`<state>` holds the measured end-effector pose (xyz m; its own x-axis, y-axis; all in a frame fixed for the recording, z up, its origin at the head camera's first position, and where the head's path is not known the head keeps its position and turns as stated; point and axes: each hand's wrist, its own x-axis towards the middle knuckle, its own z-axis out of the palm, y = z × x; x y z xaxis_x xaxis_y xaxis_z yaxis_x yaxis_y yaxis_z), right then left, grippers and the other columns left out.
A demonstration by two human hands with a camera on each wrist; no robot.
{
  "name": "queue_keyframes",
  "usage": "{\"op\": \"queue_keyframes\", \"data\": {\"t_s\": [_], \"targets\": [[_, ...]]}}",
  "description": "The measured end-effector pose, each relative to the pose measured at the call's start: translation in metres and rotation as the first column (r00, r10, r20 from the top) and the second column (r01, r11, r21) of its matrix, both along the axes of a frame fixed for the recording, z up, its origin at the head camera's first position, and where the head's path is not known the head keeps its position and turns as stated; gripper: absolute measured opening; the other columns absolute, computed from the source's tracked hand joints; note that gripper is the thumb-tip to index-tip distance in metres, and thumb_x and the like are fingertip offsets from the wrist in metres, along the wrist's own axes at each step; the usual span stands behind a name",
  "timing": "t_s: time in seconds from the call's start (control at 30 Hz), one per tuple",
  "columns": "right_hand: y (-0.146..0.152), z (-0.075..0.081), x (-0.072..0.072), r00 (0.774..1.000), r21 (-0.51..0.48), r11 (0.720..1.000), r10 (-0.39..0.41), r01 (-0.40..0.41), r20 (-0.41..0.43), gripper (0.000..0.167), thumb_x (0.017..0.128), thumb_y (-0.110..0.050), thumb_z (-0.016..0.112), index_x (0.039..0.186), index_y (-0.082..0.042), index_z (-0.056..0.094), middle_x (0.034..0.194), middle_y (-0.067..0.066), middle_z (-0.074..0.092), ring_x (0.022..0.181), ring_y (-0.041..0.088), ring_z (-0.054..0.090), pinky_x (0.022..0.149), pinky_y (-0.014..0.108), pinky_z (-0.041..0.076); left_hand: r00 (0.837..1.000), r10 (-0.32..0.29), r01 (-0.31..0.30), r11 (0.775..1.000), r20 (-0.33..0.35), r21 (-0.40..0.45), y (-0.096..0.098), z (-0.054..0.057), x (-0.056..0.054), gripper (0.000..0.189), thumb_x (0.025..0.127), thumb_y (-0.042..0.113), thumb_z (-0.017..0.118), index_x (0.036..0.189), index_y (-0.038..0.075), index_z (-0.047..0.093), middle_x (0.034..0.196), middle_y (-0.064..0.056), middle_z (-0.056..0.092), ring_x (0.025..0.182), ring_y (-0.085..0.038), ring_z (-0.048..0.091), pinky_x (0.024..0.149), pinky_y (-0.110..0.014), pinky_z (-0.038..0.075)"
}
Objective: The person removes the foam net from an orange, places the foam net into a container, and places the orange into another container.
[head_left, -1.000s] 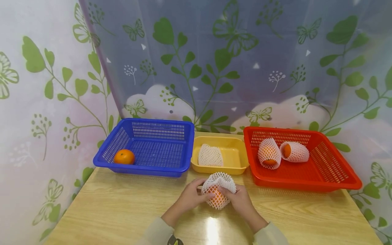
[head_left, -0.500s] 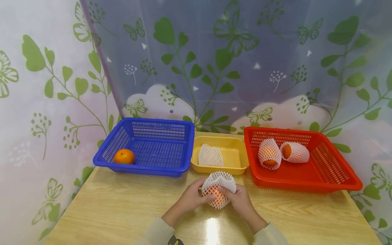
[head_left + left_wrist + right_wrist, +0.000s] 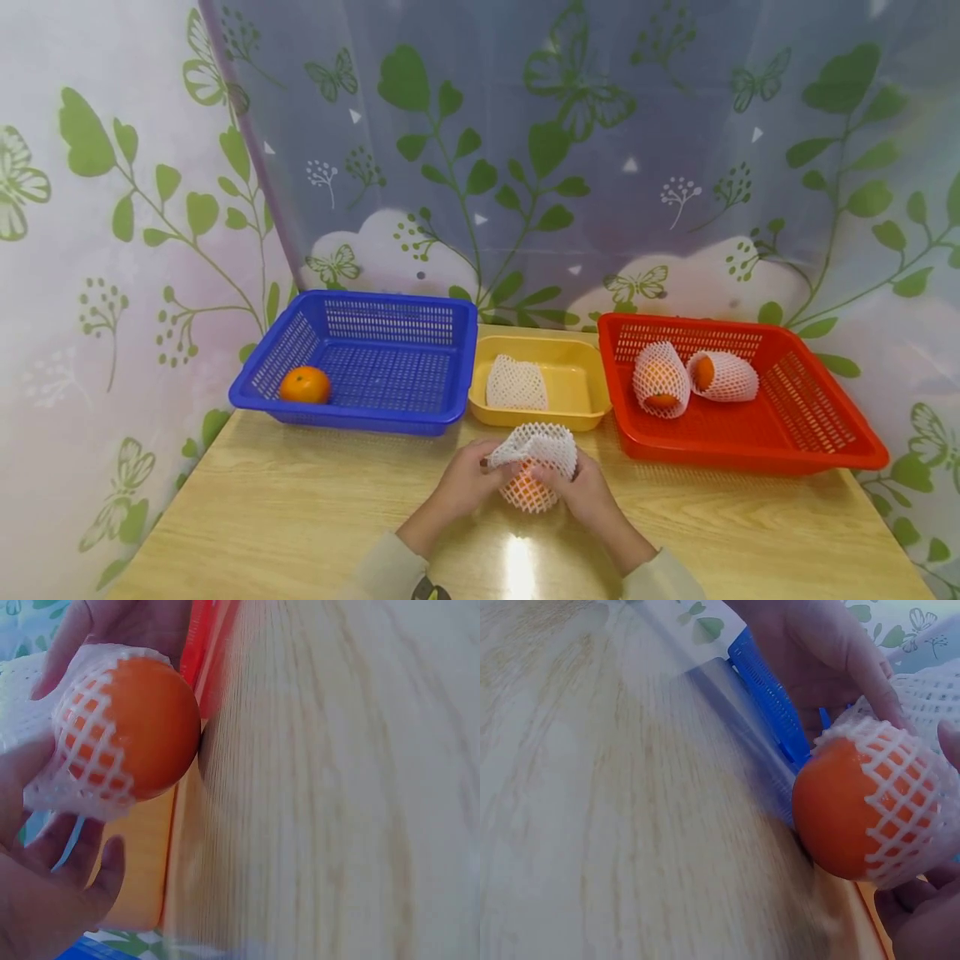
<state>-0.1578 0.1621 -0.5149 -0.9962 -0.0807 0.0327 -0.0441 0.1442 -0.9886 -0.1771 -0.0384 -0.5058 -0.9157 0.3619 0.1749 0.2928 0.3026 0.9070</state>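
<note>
An orange [image 3: 529,492] sits partly inside a white foam net sleeve [image 3: 553,450], just above the table in front of the yellow tray. My left hand [image 3: 459,485] grips the sleeve's left edge, thumb toward me. From the other side my right hand [image 3: 588,493] holds the sleeve and fruit, its thumb lying over the front. In the left wrist view the bare lower part of the orange [image 3: 161,727] sticks out of the net [image 3: 94,742]. The right wrist view also shows that uncovered end of the orange [image 3: 832,814], with fingers from both hands around the netting.
At the left stands a blue basket [image 3: 390,421] holding one bare orange [image 3: 304,385]. A yellow tray [image 3: 577,383] with flat foam nets [image 3: 516,383] is in the middle. The red basket [image 3: 780,425] at right holds two netted oranges [image 3: 662,379]. A patterned curtain hangs behind.
The left edge of the foam net has been drawn out to the left, and my left thumb has shifted up onto it. My right hand stays nearly in place.
</note>
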Motion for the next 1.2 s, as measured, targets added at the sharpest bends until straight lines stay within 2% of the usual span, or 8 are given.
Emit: {"op": "queue_keyframes", "data": {"t_s": [0.2, 0.33, 0.5, 0.6, 0.8, 0.97, 1.13, 1.2], "targets": [[-0.0003, -0.0005, -0.0011, 0.999, -0.001, 0.999, 0.050, -0.050, 0.018, 0.043, 0.086, -0.011, 0.075, 0.123, 0.003, 0.059, 0.112, 0.014, 0.067, 0.098, 0.012, 0.063, 0.085, 0.024, 0.053, 0.998, 0.057, -0.057, 0.998, -0.036, 0.006, 0.0011, -0.0007, -0.0026, 0.027, 0.092, 0.018, 0.068, 0.116, 0.006, 0.069, 0.114, -0.006, 0.068, 0.109, -0.023, 0.061, 0.090, -0.035, 0.052], [-0.0004, -0.0008, -0.0022, 1.000, 0.013, 1.000, 0.024, -0.024, 0.020, 0.043, 0.085, -0.012, 0.076, 0.122, 0.002, 0.060, 0.112, 0.012, 0.067, 0.099, 0.013, 0.063, 0.085, 0.023, 0.053, 0.997, 0.063, -0.063, 0.998, -0.049, 0.004, 0.0010, -0.0006, -0.0047, 0.027, 0.091, 0.019, 0.069, 0.116, 0.007, 0.069, 0.113, -0.005, 0.069, 0.108, -0.022, 0.061, 0.090, -0.034, 0.051], [-0.0017, -0.0031, -0.0018, 0.999, 0.020, 1.000, 0.015, -0.016, 0.038, 0.041, 0.084, -0.013, 0.076, 0.121, 0.001, 0.062, 0.110, 0.011, 0.069, 0.096, 0.012, 0.064, 0.083, 0.023, 0.053, 0.996, 0.059, -0.058, 0.998, -0.073, 0.011, -0.0008, -0.0002, -0.0053, 0.026, 0.090, 0.018, 0.070, 0.113, 0.006, 0.069, 0.111, -0.005, 0.069, 0.108, -0.025, 0.060, 0.093, -0.040, 0.049], [-0.0030, -0.0045, -0.0006, 0.999, 0.008, 1.000, 0.021, -0.022, 0.045, 0.040, 0.085, -0.015, 0.076, 0.119, 0.002, 0.063, 0.109, 0.012, 0.069, 0.094, 0.012, 0.064, 0.081, 0.023, 0.054, 0.998, 0.047, -0.046, 0.998, -0.050, 0.030, -0.0023, -0.0002, -0.0043, 0.029, 0.091, 0.020, 0.069, 0.117, 0.006, 0.067, 0.115, -0.008, 0.068, 0.110, -0.027, 0.060, 0.094, -0.040, 0.050], [-0.0021, -0.0085, 0.0017, 0.999, -0.004, 1.000, 0.014, -0.014, 0.029, 0.038, 0.085, -0.013, 0.076, 0.117, 0.004, 0.064, 0.107, 0.013, 0.070, 0.091, 0.011, 0.065, 0.080, 0.024, 0.054, 0.998, -0.002, -0.005, 0.994, 0.070, 0.107, -0.0034, -0.0020, 0.0002, 0.041, 0.093, 0.024, 0.067, 0.129, 0.006, 0.058, 0.127, -0.012, 0.061, 0.111, -0.028, 0.061, 0.087, -0.032, 0.055], [-0.0012, -0.0083, 0.0010, 1.000, -0.023, 1.000, -0.014, 0.014, -0.002, 0.031, 0.085, -0.013, 0.076, 0.109, 0.004, 0.068, 0.101, 0.012, 0.072, 0.088, 0.012, 0.067, 0.077, 0.026, 0.056, 0.995, -0.061, 0.052, 0.993, 0.075, 0.109, -0.0031, -0.0019, 0.0020, 0.048, 0.091, 0.025, 0.069, 0.133, 0.007, 0.055, 0.124, -0.010, 0.063, 0.111, -0.024, 0.060, 0.088, -0.027, 0.053], [-0.0021, -0.0050, -0.0018, 0.993, -0.050, 0.992, -0.121, 0.120, -0.017, 0.022, 0.083, -0.016, 0.077, 0.096, 0.002, 0.074, 0.091, 0.010, 0.074, 0.079, 0.011, 0.065, 0.069, 0.025, 0.056, 0.988, -0.137, 0.127, 0.985, 0.076, 0.118, -0.0023, -0.0030, 0.0017, 0.054, 0.088, 0.022, 0.073, 0.136, 0.006, 0.053, 0.126, -0.010, 0.062, 0.111, -0.023, 0.061, 0.090, -0.026, 0.052], [-0.0028, -0.0028, -0.0016, 0.989, -0.062, 0.988, -0.145, 0.144, -0.020, 0.022, 0.083, -0.014, 0.077, 0.095, 0.003, 0.074, 0.089, 0.011, 0.073, 0.076, 0.010, 0.064, 0.067, 0.024, 0.055, 0.986, -0.147, 0.137, 0.984, 0.076, 0.117, -0.0021, -0.0034, 0.0017, 0.054, 0.088, 0.022, 0.074, 0.135, 0.006, 0.053, 0.127, -0.010, 0.061, 0.113, -0.022, 0.060, 0.092, -0.027, 0.051]]}}
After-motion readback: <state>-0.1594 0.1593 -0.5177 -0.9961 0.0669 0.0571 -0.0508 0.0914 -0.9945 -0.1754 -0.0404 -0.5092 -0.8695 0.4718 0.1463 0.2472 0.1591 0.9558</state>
